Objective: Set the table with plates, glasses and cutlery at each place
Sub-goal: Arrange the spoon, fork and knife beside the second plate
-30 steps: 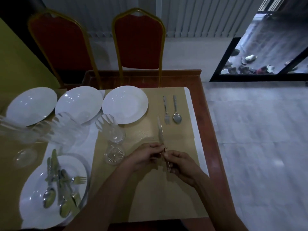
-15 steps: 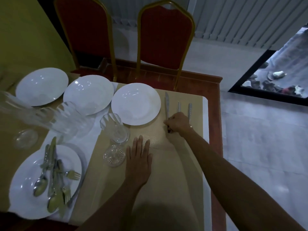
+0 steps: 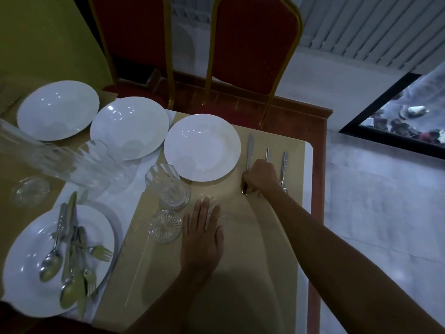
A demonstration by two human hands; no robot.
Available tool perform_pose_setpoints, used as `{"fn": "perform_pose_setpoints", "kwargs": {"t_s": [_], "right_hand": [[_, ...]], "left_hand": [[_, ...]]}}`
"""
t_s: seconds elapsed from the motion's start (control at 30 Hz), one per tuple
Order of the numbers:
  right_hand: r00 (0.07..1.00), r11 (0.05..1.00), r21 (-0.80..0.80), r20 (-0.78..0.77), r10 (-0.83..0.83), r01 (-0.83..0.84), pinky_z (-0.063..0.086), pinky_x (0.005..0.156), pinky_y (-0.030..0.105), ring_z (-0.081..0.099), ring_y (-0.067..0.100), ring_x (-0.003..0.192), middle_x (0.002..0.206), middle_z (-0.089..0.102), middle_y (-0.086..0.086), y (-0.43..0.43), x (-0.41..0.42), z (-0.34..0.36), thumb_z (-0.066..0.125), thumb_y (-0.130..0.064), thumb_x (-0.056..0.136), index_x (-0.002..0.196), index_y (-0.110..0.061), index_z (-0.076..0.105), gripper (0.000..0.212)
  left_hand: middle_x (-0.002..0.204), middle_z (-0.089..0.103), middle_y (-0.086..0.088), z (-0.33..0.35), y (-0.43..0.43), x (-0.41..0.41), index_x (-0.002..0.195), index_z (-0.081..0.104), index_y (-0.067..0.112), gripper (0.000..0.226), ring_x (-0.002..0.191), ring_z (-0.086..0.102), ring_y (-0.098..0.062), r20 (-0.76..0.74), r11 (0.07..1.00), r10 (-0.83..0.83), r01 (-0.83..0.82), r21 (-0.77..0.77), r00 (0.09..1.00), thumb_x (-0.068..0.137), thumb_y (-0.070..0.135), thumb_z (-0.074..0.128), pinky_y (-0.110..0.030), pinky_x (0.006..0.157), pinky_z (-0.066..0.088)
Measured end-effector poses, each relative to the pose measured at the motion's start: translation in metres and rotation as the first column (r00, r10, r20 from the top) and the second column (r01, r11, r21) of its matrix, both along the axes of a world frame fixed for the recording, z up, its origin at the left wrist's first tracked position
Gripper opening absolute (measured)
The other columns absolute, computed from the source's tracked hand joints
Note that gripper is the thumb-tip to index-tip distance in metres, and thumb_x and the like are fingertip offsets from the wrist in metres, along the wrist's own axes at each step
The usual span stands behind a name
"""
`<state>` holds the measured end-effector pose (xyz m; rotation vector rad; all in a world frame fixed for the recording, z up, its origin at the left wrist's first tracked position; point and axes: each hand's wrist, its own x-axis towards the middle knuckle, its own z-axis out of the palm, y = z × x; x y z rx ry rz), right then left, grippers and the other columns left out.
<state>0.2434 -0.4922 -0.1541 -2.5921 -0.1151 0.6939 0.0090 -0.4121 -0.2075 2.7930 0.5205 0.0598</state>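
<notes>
My right hand (image 3: 260,174) grips the handle of a table knife (image 3: 250,150) that lies on the tan placemat (image 3: 240,261), just right of a white plate (image 3: 202,147). A fork (image 3: 267,154) and a spoon (image 3: 284,167) lie to the right of the knife, the fork partly under my hand. My left hand (image 3: 201,235) rests flat on the placemat, fingers apart, holding nothing. An upright glass (image 3: 169,186) and a glass coaster (image 3: 165,226) stand left of it. Two more white plates (image 3: 128,127) (image 3: 57,109) sit further left.
A near-left plate (image 3: 26,266) carries several loose forks, spoons and knives. Clear glasses (image 3: 79,162) lie beside it and another coaster (image 3: 30,191). Two red chairs (image 3: 255,47) stand at the table's far side. The table's wooden edge (image 3: 317,189) borders tiled floor on the right.
One second ago both hands held the knife near me. My right hand carried it forward and laid it beside the plate; my left hand let go and lies flat on the placemat.
</notes>
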Motion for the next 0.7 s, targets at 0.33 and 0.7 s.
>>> {"fn": "perform_pose_setpoints", "kwargs": {"t_s": [0.33, 0.7], "right_hand": [[0.996, 0.995, -0.051, -0.036, 0.079, -0.081, 0.062, 0.068, 0.035, 0.07, 0.025, 0.068, 0.072, 0.067, 0.008, 0.0034, -0.0025, 0.0025, 0.069, -0.017, 0.078, 0.078, -0.005, 0.062, 0.014], [0.987, 0.981, -0.149, 0.081, 0.137, -0.124, 0.049, 0.061, 0.028, 0.061, 0.018, 0.073, 0.078, 0.058, 0.001, 0.0093, -0.0033, 0.0074, 0.068, -0.026, 0.086, 0.108, -0.007, 0.063, 0.03]], "left_hand": [[0.162, 0.021, -0.002, 0.0018, 0.0011, -0.0009, 0.149, 0.038, 0.025, 0.052, 0.151, 0.011, -0.02, 0.023, 1.0, 0.001, -0.001, -0.001, 1.0, 0.098, 0.035, 0.041, -0.05, 0.119, 0.018], [0.162, 0.019, -0.001, 0.0018, 0.001, -0.0015, 0.15, 0.035, 0.027, 0.053, 0.152, 0.009, -0.019, -0.013, 1.0, 0.006, -0.006, 0.017, 1.0, 0.098, 0.038, 0.038, -0.049, 0.12, 0.016]]}}
